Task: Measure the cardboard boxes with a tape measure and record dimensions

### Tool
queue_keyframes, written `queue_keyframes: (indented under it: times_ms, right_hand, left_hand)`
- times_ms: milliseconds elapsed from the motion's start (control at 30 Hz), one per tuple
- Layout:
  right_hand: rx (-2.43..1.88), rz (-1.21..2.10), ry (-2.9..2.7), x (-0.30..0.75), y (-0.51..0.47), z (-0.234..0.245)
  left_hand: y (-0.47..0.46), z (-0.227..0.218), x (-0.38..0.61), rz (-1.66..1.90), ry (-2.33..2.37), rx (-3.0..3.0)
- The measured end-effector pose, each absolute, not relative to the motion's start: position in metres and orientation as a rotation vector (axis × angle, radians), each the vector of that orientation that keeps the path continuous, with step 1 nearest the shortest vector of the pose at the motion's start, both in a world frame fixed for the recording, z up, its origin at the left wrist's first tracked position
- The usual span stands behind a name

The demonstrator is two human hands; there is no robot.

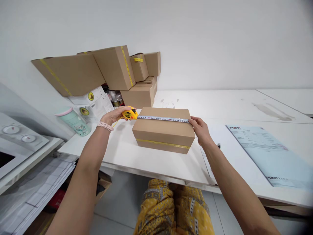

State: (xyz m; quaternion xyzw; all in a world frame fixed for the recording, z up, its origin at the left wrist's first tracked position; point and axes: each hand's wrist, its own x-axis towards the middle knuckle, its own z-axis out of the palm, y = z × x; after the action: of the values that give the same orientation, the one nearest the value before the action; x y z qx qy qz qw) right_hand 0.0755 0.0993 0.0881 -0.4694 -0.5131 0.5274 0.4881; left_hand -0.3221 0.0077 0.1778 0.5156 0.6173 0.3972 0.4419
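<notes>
A brown cardboard box (161,129) lies on the white table, with a yellow printed tape strip along its near side. My left hand (116,114) is closed round a yellow and black tape measure (130,113) at the box's left end. From it the pale metal blade runs lengthwise across the box top to the right edge. There my right hand (200,129) pinches the blade's end against the box's right edge. A yellow strap hangs from the tape measure beside my left wrist, which wears a pink band.
Several cardboard boxes (113,67) are stacked at the back left against the wall. Avocado-printed white boxes (97,104) and a mint tumbler (74,121) stand left of my left hand. A blue-tinted document folder (271,153) lies at right. A microwave (19,140) sits far left.
</notes>
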Motion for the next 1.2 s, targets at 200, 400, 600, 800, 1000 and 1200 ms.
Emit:
queue_keyframes:
  times_ms: [200, 400, 600, 800, 1000, 1200]
  right_hand:
    - [-1.207, 1.226, -1.312, 0.079, 0.096, 0.094]
    - [-1.242, 1.253, -1.349, 0.080, 0.091, 0.103]
    - [-1.357, 0.988, -1.532, 0.084, 0.089, 0.105]
    - [-1.316, 0.958, -1.599, 0.079, 0.092, 0.099]
    - [-1.254, 1.149, -1.529, 0.077, 0.091, 0.102]
    - [-1.229, 1.211, -1.527, 0.078, 0.084, 0.110]
  left_hand:
    - [0.007, 0.180, -0.317, 0.987, 1.556, 1.288]
    - [-0.004, 0.197, -0.322, 0.998, 1.624, 1.326]
    - [-0.046, 0.236, -0.302, 0.922, 1.700, 1.483]
    - [-0.073, 0.247, -0.260, 0.693, 1.784, 1.584]
    - [-0.081, 0.248, -0.235, 0.447, 1.675, 1.668]
    - [-0.101, 0.219, -0.213, 0.457, 1.332, 1.153]
